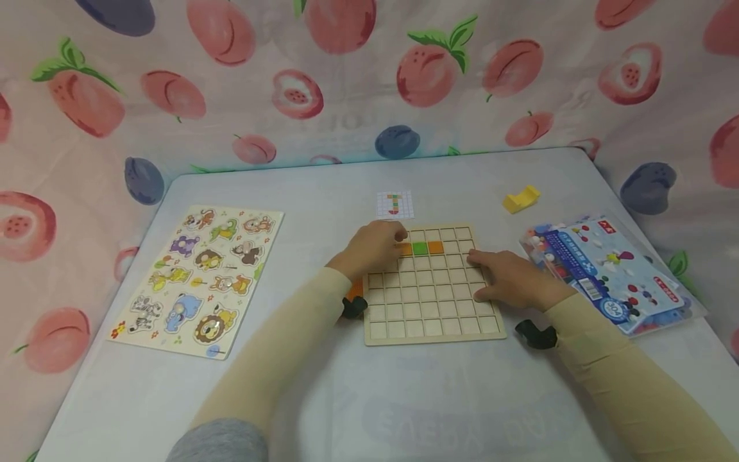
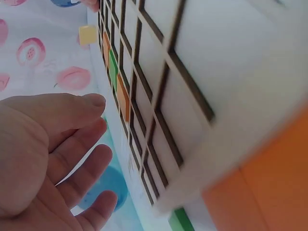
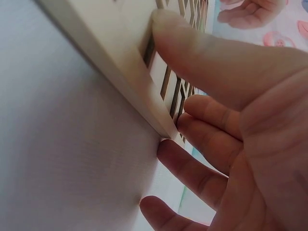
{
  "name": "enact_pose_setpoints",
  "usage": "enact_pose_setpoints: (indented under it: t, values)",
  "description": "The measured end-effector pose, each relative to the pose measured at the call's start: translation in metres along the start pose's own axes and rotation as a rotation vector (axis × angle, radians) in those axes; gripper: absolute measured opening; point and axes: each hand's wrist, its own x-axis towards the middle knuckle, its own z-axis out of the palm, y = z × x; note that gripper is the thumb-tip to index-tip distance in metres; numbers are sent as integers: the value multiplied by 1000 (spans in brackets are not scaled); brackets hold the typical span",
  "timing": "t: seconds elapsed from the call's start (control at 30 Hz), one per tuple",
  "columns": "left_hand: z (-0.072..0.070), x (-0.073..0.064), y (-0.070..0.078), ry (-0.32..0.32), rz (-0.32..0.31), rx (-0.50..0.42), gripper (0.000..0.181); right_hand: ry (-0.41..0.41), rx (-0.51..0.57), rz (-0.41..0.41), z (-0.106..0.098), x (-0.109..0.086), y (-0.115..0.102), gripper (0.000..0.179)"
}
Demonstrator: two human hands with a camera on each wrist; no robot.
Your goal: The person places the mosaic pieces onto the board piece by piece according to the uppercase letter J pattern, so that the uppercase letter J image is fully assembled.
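Left hand (image 1: 374, 245), fingers loosely curled and seemingly empty, is beside 3 tiles (image 1: 419, 248) set in the board (image 1: 430, 310); right hand (image 1: 516, 280), fingers parted, merely touches the board's edge. I judge tiles light, stiff, slick: pinch opposite sides.

A person's forearms wear close-fitting beige sleeves. In the head view, the left sleeve (image 1: 288, 350), at 7 o'clock, looks mostly smooth, ends at the wrist, and meets soft, mottled grey fabric (image 1: 222, 441) at its elbow end. The right sleeve (image 1: 629, 378), at 4 o'clock, has crosswise creases near its cuff. Small, curved black pieces sit at both wrists, the left wrist piece (image 1: 355, 307) towards 6 o'clock, the right wrist piece (image 1: 537, 334) towards 4. The left grip (image 1: 372, 247) and right grip (image 1: 516, 279) are bare.
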Motion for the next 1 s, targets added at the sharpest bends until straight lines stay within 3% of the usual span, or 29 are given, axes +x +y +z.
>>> enact_pose_setpoints:
  t: [0.5, 1.0]
  values:
    - [-15, -32, -28, 46, -122, -34, 32, 2, 2, 3, 0, 0, 0, 72]
    - [-12, -43, -56, 40, -217, -35, 34, 5, 16, -15, 1, 0, 2, 72]
